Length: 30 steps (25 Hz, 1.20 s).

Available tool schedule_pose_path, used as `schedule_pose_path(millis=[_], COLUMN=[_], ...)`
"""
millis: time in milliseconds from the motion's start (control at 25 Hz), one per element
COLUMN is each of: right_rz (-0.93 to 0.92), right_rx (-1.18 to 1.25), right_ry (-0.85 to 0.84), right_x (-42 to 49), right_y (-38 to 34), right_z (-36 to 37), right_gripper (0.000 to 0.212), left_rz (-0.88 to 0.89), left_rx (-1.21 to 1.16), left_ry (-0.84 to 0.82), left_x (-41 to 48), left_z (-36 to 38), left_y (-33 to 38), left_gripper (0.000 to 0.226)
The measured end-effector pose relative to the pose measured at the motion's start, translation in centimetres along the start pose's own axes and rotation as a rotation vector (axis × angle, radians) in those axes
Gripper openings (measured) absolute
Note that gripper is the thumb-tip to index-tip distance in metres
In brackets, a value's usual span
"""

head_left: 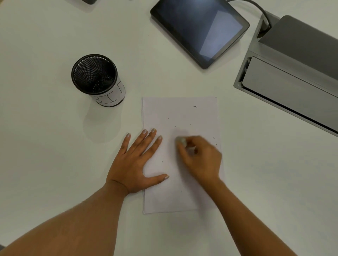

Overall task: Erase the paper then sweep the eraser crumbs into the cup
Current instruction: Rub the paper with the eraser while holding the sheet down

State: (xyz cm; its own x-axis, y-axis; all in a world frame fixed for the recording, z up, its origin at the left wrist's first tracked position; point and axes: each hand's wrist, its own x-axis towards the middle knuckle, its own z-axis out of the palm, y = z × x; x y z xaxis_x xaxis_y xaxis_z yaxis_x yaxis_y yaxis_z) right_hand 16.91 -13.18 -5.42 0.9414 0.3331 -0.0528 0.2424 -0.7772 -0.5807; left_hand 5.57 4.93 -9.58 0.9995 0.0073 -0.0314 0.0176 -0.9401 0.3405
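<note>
Pressing with straight, spread fingers, the left hand [135,164] pinned the left edge of the paper [182,113]. The blurred right hand [201,159] pinched what seemed a pale eraser [182,141] mid-sheet, among dark crumbs [195,106]. The black mesh cup [97,78] stood near the sheet's far-left corner.

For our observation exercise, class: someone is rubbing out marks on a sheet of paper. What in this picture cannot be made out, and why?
- Eraser: head view, motion-blurred, partly covered by the right hand.
- Cup bottom: head view, dark mesh and shadow hide any contents.
- Cup label: head view, writing curves out of sight.
- Dark thing, top left: head view, cut off by the frame edge.
</note>
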Motion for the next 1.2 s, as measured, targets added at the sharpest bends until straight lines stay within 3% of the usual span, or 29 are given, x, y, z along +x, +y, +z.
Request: schedule_pose_path(millis=[80, 160, 320, 400, 520, 560, 680, 720, 760, 840, 920, 1000, 1120, 1200], right_rz=[0.183, 0.180, -0.163, -0.240, -0.020, -0.035, -0.365, -0.389, -0.286, 0.096, 0.266, 0.176, -0.179, -0.100], right_rx=[0.053, 0.104, 0.086, 0.023, 0.037, 0.055, -0.060, -0.093, -0.108, -0.118, -0.095, -0.043, -0.068, -0.096], right_ry=[0.089, 0.114, -0.046, -0.025, 0.097, 0.096, -0.022, -0.013, 0.014, 0.138, 0.232, 0.171, -0.030, 0.003], right_x=[3.3, 4.8, 2.6, 4.1, 6.6, 6.2, 2.2, 2.4, 3.7, 7.0, 8.2, 5.9, -0.5, 0.9], right_y=[0.2, -0.5, -4.2, -3.6, -2.5, -2.6, -3.5, -3.0, -2.0, 0.2, 2.0, 0.6, -1.5, -0.2], right_z=[-0.7, 0.3, 3.7, 3.4, 2.2, 2.3, 3.7, 3.2, 2.1, -0.5, -1.6, -0.7, 1.5, 0.2], right_gripper=[0.016, 0.016, 0.015, 0.017, 0.019, 0.018, 0.015, 0.016, 0.018, 0.025, 0.028, 0.025, 0.014, 0.019], left_rz=[0.010, 0.030, 0.007, 0.004, 0.009, 0.010, 0.010, 0.011, 0.010, 0.003, 0.000, 0.000, 0.003, 0.004], left_rx=[0.005, -0.005, -0.026, -0.015, -0.014, -0.019, -0.041, -0.041, -0.039, -0.039, -0.043, -0.044, -0.037, -0.044], left_ry=[0.004, 0.010, -0.015, -0.020, -0.018, -0.012, 0.006, 0.007, 0.004, -0.007, -0.012, -0.011, -0.012, -0.008], left_x=[0.1, 0.1, 0.1, 0.1, 0.2, 0.2, 0.1, 0.1, 0.2, 0.2, 0.1, 0.1, 0.1, 0.1], left_z=[0.0, 0.1, 0.3, 0.3, 0.2, 0.2, 0.2, 0.1, 0.1, 0.1, 0.0, 0.0, 0.1, 0.1], left_y=[0.0, -0.1, -0.2, -0.3, -0.3, -0.3, -0.2, -0.2, -0.2, -0.3, -0.2, -0.2, -0.2, -0.2], left_gripper=[0.091, 0.086, 0.086, 0.086, 0.084, 0.084, 0.085, 0.085, 0.084, 0.084, 0.084, 0.084, 0.084, 0.085])
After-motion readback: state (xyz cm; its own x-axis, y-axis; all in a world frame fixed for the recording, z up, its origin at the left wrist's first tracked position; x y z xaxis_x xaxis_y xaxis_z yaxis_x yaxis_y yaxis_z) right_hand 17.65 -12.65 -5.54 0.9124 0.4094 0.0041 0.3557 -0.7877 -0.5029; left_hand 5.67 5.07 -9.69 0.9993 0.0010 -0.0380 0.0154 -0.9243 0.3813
